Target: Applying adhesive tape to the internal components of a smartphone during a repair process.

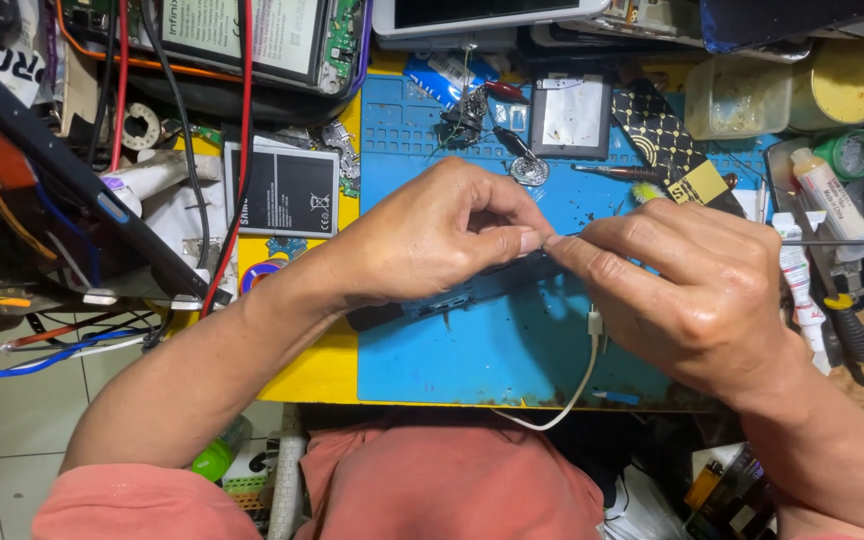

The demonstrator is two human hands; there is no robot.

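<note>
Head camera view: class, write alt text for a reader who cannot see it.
Two hands, the left hand and right hand, meet fingertip to fingertip above a blue repair mat, pinching something too small to identify. A dark phone lies beneath them, a white cable trails off the mat, and a black phone battery sits to the left.

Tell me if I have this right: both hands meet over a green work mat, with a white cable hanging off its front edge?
Not quite: the mat is blue, not green, as the head view shows. The rest holds: the left hand and right hand meet over it, and a white cable hangs off its front edge.
</note>
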